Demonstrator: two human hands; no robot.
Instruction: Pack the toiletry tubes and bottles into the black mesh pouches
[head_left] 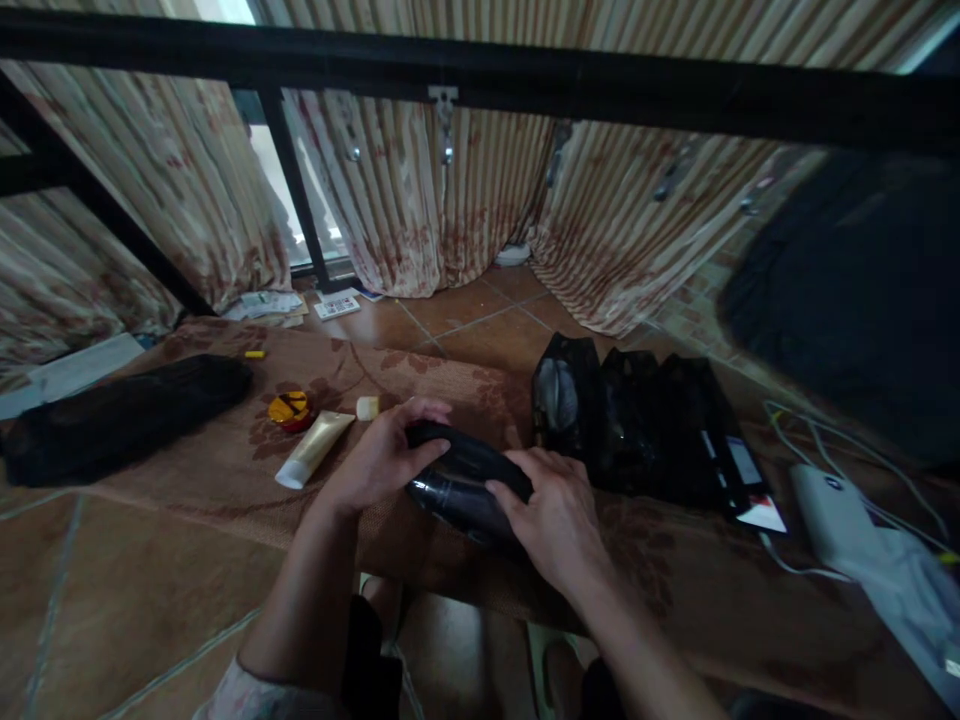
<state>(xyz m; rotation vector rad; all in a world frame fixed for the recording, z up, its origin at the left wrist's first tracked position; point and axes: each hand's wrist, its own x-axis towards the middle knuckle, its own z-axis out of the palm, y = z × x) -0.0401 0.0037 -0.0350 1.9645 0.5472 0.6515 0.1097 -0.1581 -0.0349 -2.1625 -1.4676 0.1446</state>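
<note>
Head view: left hand [386, 455] and right hand [556, 510] clamped on opposite ends of glossy black item [465, 492], likely steadying it over cloth [247, 480].

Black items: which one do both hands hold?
The glossy black item, centre, between left hand and right hand. Neither holds the long black bundle at left or the black bags at right.

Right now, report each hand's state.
Left hand: closed, holding one end of the glossy black object.
Right hand: closed, holding its other end.
</note>
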